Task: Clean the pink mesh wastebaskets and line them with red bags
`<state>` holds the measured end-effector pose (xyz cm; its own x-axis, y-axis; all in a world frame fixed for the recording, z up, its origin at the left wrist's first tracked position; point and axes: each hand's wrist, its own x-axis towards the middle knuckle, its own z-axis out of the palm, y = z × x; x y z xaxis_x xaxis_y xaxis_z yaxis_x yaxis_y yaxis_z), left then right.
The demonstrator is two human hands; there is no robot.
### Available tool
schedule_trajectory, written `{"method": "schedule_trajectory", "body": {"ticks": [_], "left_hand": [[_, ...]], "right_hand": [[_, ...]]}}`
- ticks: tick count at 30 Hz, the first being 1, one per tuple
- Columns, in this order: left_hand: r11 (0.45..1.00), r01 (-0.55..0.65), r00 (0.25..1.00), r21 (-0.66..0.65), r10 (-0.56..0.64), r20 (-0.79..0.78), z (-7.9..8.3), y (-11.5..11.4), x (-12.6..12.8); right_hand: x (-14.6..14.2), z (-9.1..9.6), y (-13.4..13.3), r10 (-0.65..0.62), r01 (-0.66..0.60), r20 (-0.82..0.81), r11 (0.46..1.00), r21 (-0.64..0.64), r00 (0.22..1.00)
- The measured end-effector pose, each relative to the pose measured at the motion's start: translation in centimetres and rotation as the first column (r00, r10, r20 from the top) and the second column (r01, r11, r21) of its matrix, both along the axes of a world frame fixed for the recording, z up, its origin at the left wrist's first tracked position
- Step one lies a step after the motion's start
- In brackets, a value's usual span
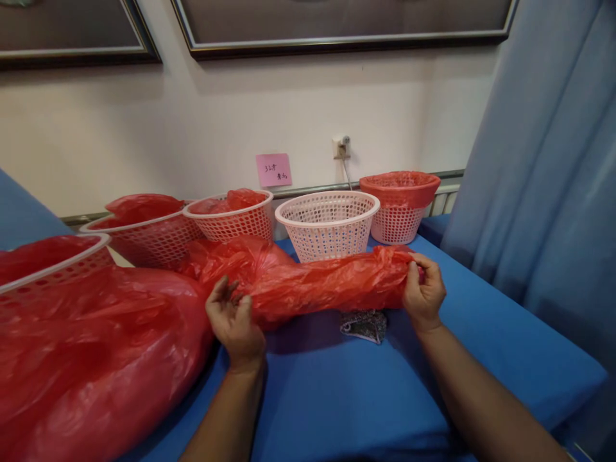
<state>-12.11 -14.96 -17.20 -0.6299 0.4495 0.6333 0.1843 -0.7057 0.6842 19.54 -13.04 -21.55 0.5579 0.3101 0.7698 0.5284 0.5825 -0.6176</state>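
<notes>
A red plastic bag (327, 285) stretches sideways in front of me above the blue table. My right hand (426, 292) pinches its right end between thumb and fingers. At its left part is my left hand (235, 324), palm up, fingers loosely curled and apart; I cannot tell whether they touch the plastic. Just behind the bag stands a white perforated plastic basket (330, 228) without a liner. To its right, a similar basket (397, 221) has a red bag folded over its rim. A small dark speckled cloth (364, 325) with a pale edge lies beneath the stretched bag.
More baskets with red plastic inside stand at the left: one (231, 218) near the middle, another (139, 237) further left. A large bulging red bag (110, 359) covers the near left of the blue table (337, 398). A blue curtain (539, 167) hangs at the right.
</notes>
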Motion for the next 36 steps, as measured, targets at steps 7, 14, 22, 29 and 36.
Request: {"method": "schedule_trajectory", "body": {"ticks": [7, 14, 22, 29, 36], "left_hand": [[0.977, 0.209, 0.687, -0.029, -0.168, -0.707, -1.3, -4.3, 4.6], [0.918, 0.275, 0.470, -0.284, -0.386, -0.793, -2.1, -4.6, 6.4], [0.899, 0.381, 0.399, -0.215, -0.370, -0.839, -2.0, -5.1, 6.6], [0.949, 0.304, 0.490, 0.085, -0.079, -0.868, -0.8, -6.2, 5.4], [0.968, 0.245, 0.570, 0.051, -0.101, -0.815, -1.0, -5.3, 4.9]], "right_hand": [[-2.4, 1.1, -2.8, 0.145, -0.199, 0.460, 0.977, 0.072, 0.876], [-3.0, 2.0, -4.4, 0.431, -0.491, 0.620, 0.867, -0.083, 0.656], [1.6, -0.2, 0.5, 0.108, 0.252, 0.573, 0.821, -0.512, 0.812], [6.3, -1.6, 3.5, -0.037, 0.366, 0.393, 0.454, -0.812, 0.919], [10.8, -0.7, 4.6, -0.156, 0.393, 0.364, 0.468, -0.792, 0.918]]}}
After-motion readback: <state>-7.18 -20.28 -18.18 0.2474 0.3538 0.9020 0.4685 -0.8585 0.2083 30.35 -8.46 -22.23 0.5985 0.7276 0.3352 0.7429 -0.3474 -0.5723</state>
